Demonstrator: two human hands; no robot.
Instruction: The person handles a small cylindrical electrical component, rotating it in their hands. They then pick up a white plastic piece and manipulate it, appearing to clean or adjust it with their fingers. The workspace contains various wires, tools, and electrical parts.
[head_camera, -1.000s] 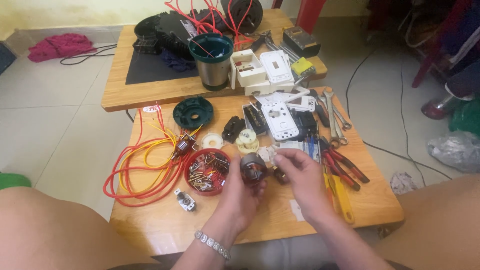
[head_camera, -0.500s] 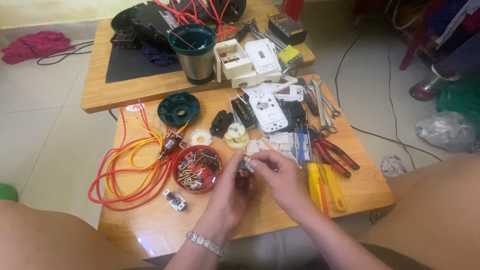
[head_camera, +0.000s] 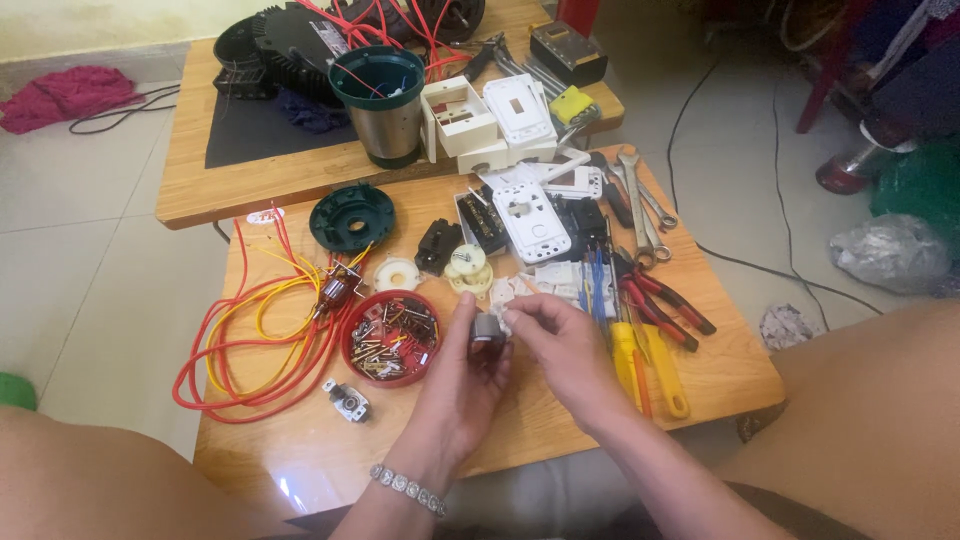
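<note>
Wooden, low and crowded, the near surface (head_camera: 300, 460) stands on a pale tiled floor, with a second surface (head_camera: 190, 180) butted against its far edge.

Nearest the viewer, both hands meet over the middle of the near surface. The left hand (head_camera: 462, 385), a beaded bracelet (head_camera: 405, 488) at its wrist, is curled, fingers closed around a small grey metal part (head_camera: 487, 329) held just above the wood. The right hand (head_camera: 560, 345) is likewise half closed, its thumb and forefinger pinching at the top of the same part. That part looks compact, rigid and fairly dense for its bulk; its smooth metal sides may slip, so the flat faces seem the best place to grip. Whether fine wires or pins on it are fragile cannot be told.

Just left of the hands sits a red round dish (head_camera: 391, 338) of mixed screws and pins, and a small metal fitting (head_camera: 346, 399) lies near it. Farther left, loops of red and yellow wire (head_camera: 250, 350) spread over the wood. To the right lie yellow-handled screwdrivers (head_camera: 650, 365) and red-handled pliers (head_camera: 665, 300).

Beyond these are a dark green round cover (head_camera: 351, 216), white plastic gears (head_camera: 467, 268), a white switch plate (head_camera: 535, 222) and wrenches (head_camera: 640, 200). On the far surface stand a steel cup with a green rim (head_camera: 380, 105) and white boxes (head_camera: 490, 120).
</note>
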